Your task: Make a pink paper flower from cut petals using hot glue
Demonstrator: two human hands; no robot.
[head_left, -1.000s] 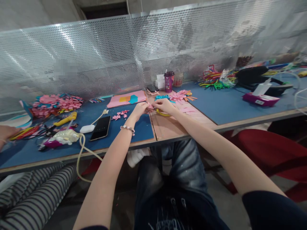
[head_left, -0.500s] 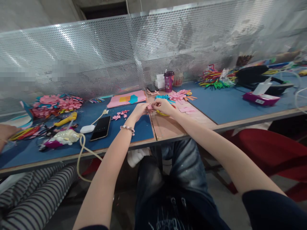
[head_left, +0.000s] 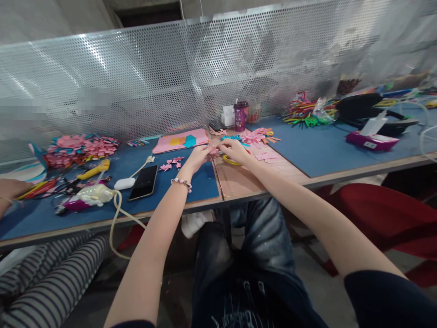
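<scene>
My left hand is closed on a small pink paper piece above the wooden part of the table. From the other side, the fingers of my right hand pinch together at that same piece. Its exact shape is partly covered by my fingers. Yellow strips lie just under my right hand. Behind it are blue fringed paper and a heap of pink paper pieces. Several pink paper cutouts rest on the blue mat, left of my left hand.
Left on the table are a phone, a white case, a yellow-handled tool and a pink paper pile. Pink sheets and a purple cup stand behind. A co-worker's hand is at far left.
My fingers have shifted slightly around the pink paper piece, and my right fingers sit a little differently on it. Both arms stay nearly in place.
</scene>
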